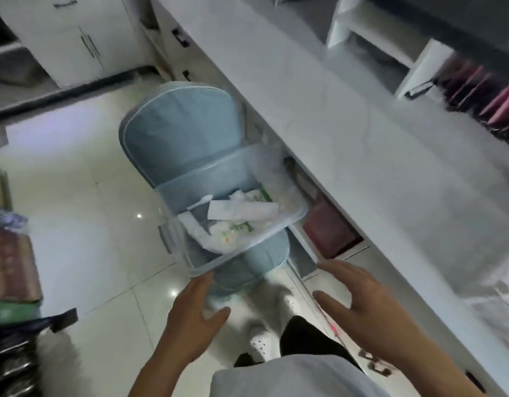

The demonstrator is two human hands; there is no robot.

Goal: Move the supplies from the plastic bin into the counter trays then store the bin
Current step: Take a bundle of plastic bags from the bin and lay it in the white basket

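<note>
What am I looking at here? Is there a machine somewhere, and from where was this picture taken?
There is no machine: a person does the job with bare hands. The one picture comes from a camera worn on the head, looking forward and down, so you see the person's own arms.

The left hand and right hand are both open and hold nothing; they reach toward a clear plastic bin. The left fingertips are at its near corner; whether they touch is unclear. The bin sits on a blue padded chair and holds white packets, some with green print, and a small white spoon. To the right runs a long pale counter. The picture is blurred, so finer detail is lost.
</note>
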